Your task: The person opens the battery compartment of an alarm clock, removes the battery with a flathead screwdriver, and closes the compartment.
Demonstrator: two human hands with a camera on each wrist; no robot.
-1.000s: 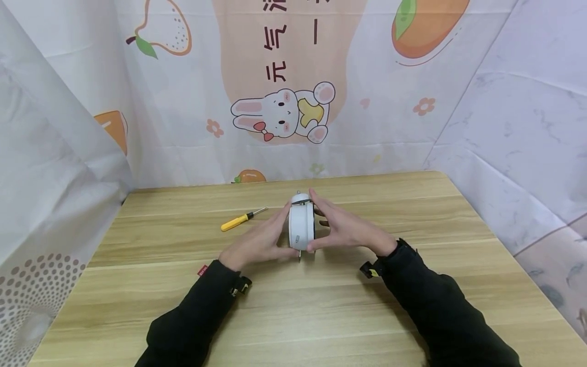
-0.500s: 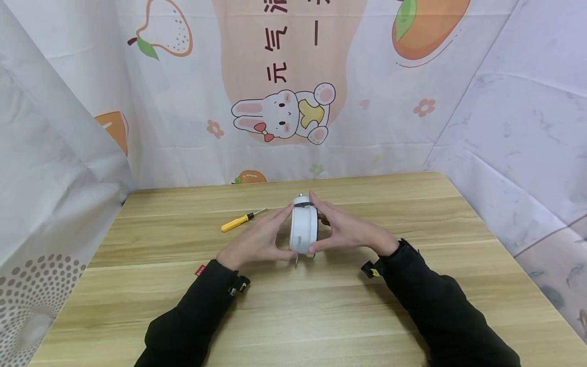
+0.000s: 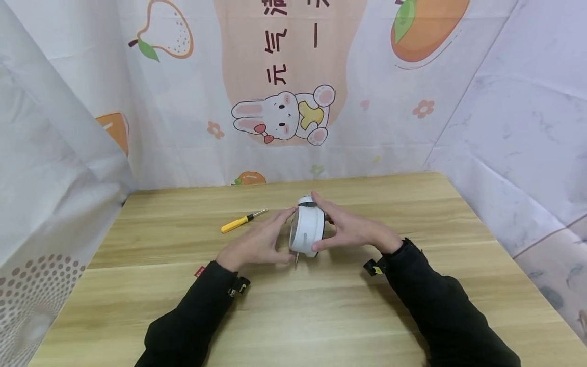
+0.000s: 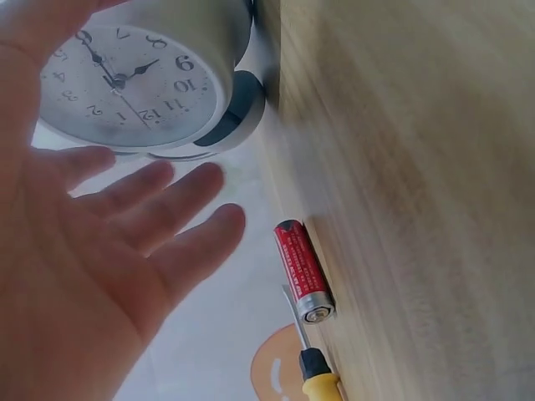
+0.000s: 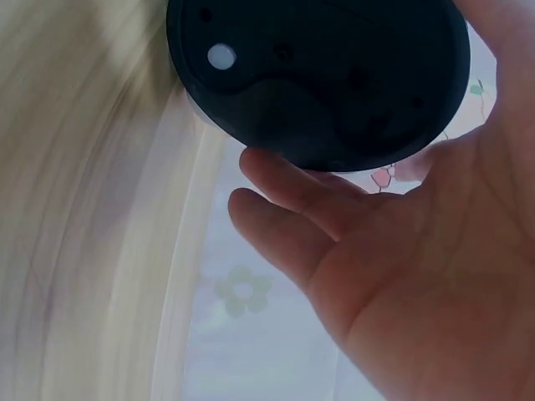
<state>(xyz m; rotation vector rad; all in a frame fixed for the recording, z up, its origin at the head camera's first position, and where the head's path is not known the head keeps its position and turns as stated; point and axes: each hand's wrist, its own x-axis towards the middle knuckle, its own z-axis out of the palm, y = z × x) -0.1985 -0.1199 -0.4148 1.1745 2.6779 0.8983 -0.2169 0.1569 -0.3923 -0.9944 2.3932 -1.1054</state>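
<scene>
A white alarm clock (image 3: 310,232) stands on its side on the table, its face (image 4: 125,88) turned toward the left and its bell end pointing away. My right hand (image 3: 355,229) holds it, thumb on the near part of the casing and fingers at the far part. In the right wrist view, the black back (image 5: 318,83) shows beside this hand. My left hand (image 3: 257,242) is spread beside the face, fingers apart; whether a fingertip touches the rim I cannot tell. A red battery (image 4: 303,271) lies beyond the left fingers, hidden in the head view.
A yellow-handled screwdriver (image 3: 236,223) lies left of the clock, its shaft close to the battery in the left wrist view. The wooden table (image 3: 330,316) ends at a printed cloth (image 3: 183,153) at the back. White cloth walls rise on both sides.
The clock has shifted slightly right and turned, so more of its face side shows toward the left hand. My right hand moved right with it; the left hand's fingers have loosened from the casing.
</scene>
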